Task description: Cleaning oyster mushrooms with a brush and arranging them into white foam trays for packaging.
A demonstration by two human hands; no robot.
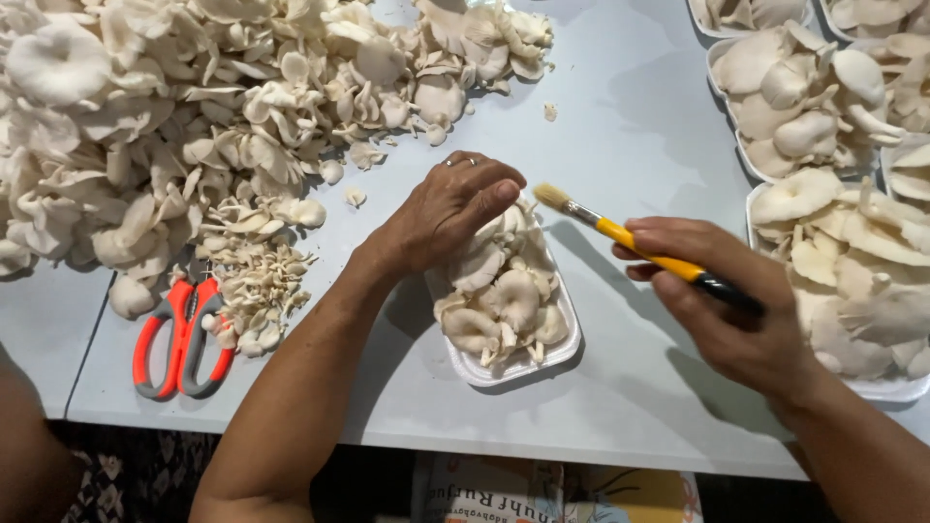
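A big loose heap of pale oyster mushrooms (194, 116) covers the far left of the light grey counter (639, 145), and just below it, near the counter's front edge, a pair of orange-handled scissors (182, 339) lies flat beside a small cluster of tiny mushrooms (257, 291). Toward the middle, the left hand (446, 208), with a ring on one finger, presses palm-down on the mushrooms packed in a white foam tray (557, 353), its grip loosely curled over their tops. To the right, the right hand (736, 310) holds a yellow-handled brush (644, 247), fingers closed round the dark end, bristles pointing left just above the tray's far corner. Along the right edge sit several filled trays (896, 387) heaped with larger mushrooms.
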